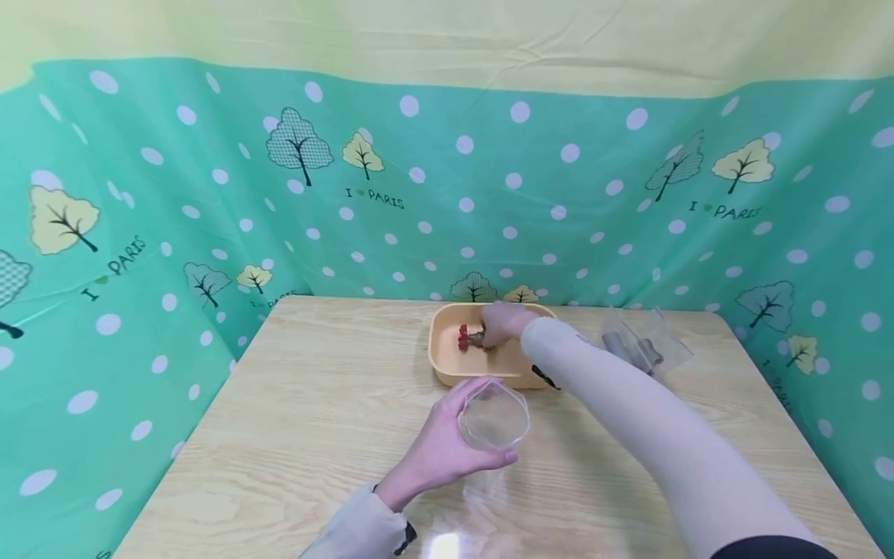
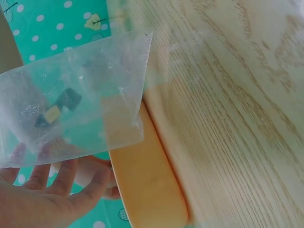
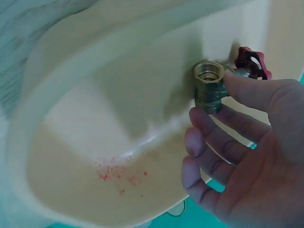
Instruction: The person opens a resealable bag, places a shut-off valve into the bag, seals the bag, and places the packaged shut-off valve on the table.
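My left hand holds a clear plastic bag in front of the tub, its thumb and fingers spread around the bag's wide mouth. The left wrist view shows the bag as see-through, overlapping the tub's side. Inside the peach-coloured tub, my right hand pinches a brass valve with a red handwheel. In the right wrist view, the thumb and fingertips hold the valve's brass body, its threaded opening facing the camera. Below it, red specks lie on the tub's inner surface.
Clear bags with grey fittings lie on the wooden table, right of the tub and beyond my right forearm. A green dotted curtain stands around the table's back and sides.
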`<action>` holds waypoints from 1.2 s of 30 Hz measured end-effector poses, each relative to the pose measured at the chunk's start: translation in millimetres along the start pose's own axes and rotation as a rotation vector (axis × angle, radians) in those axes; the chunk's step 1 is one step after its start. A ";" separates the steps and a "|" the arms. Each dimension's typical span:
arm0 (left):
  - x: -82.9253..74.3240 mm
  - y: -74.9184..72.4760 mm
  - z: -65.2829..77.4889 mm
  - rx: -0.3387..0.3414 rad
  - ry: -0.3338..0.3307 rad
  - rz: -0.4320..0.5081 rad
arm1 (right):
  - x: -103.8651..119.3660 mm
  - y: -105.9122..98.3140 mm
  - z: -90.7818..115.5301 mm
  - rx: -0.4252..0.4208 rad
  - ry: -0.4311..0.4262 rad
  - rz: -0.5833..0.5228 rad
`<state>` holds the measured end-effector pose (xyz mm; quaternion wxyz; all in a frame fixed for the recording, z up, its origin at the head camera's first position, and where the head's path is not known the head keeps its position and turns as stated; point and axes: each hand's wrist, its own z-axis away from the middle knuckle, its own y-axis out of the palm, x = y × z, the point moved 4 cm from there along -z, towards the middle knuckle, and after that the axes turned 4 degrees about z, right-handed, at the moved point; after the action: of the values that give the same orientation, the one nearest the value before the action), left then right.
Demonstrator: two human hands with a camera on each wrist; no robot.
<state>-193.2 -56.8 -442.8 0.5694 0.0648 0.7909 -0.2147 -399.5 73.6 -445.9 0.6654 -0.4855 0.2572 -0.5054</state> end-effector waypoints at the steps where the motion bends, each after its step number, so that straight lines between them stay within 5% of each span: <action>1: -0.1 -0.1 -0.2 -0.001 0.000 0.001 | -1.1 0.4 0.7 0.004 -0.006 -0.002; 19: 1.6 -1.8 0.5 -0.006 -0.022 0.011 | -14.1 -4.0 11.7 0.071 0.027 0.007; 26: 3.3 0.2 0.2 0.000 -0.024 0.003 | -23.4 3.3 16.4 0.120 0.043 -0.084; 36: 5.4 1.9 -1.9 0.006 -0.022 0.011 | -27.6 4.8 23.1 0.136 -0.042 -0.219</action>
<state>-196.1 -55.0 -447.8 0.5792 0.0682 0.7835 -0.2145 -388.1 108.1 -445.2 0.6428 -0.4749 0.1541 -0.5810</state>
